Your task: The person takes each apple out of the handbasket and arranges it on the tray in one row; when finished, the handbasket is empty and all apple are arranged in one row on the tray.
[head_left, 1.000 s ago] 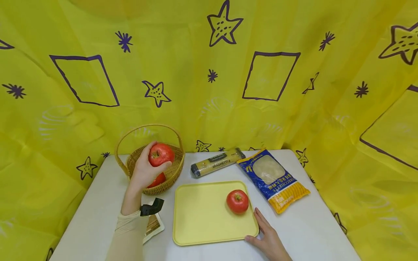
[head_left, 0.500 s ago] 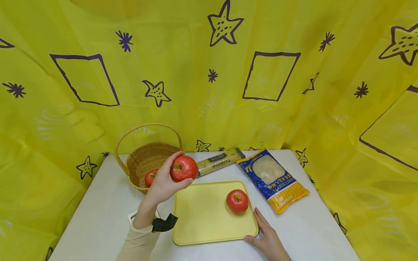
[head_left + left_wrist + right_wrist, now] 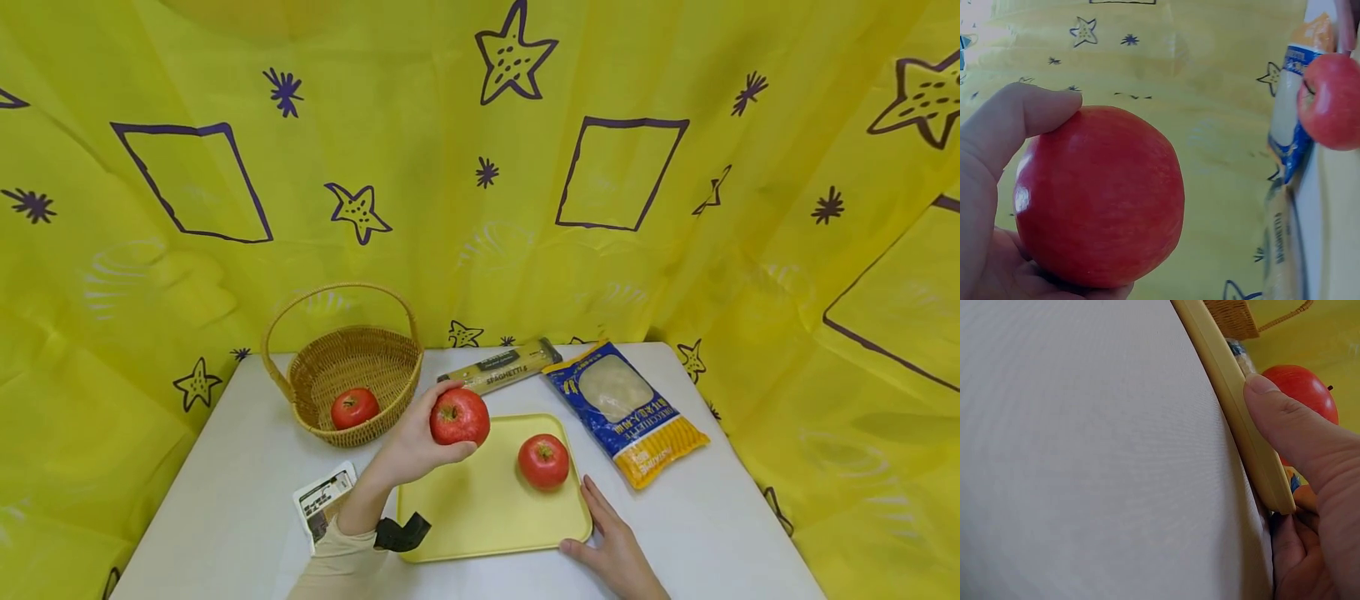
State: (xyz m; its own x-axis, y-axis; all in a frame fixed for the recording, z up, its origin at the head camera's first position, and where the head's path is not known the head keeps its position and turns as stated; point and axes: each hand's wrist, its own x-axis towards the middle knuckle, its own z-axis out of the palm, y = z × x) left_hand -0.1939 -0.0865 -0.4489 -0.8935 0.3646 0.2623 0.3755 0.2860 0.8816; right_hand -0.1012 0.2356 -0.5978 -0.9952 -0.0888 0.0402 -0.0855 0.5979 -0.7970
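Observation:
My left hand [image 3: 416,442] holds a red apple [image 3: 460,417] in the air over the back left part of the yellow tray [image 3: 480,533]. In the left wrist view the thumb and fingers curl round this apple [image 3: 1104,197]. A second apple [image 3: 543,462] sits on the tray's right side. At the tray's near right corner my right hand [image 3: 618,550] grips the rim, thumb on the front edge and fingers along the right side. The right wrist view shows the thumb against the tray wall [image 3: 1235,394]. One more apple [image 3: 355,408] lies in the wicker basket [image 3: 322,367].
Behind the tray lies a spaghetti packet [image 3: 498,367], partly hidden by the left hand. A blue and yellow orecchiette bag [image 3: 626,412] lies to the right. A small printed packet [image 3: 322,500] rests left of the tray, partly under the left forearm. A yellow curtain [image 3: 450,167] hangs behind the table.
My left hand has carried the apple out of the basket, rightward and toward me, over the tray. The small packet on the left shows more now. The right hand stays at the tray corner.

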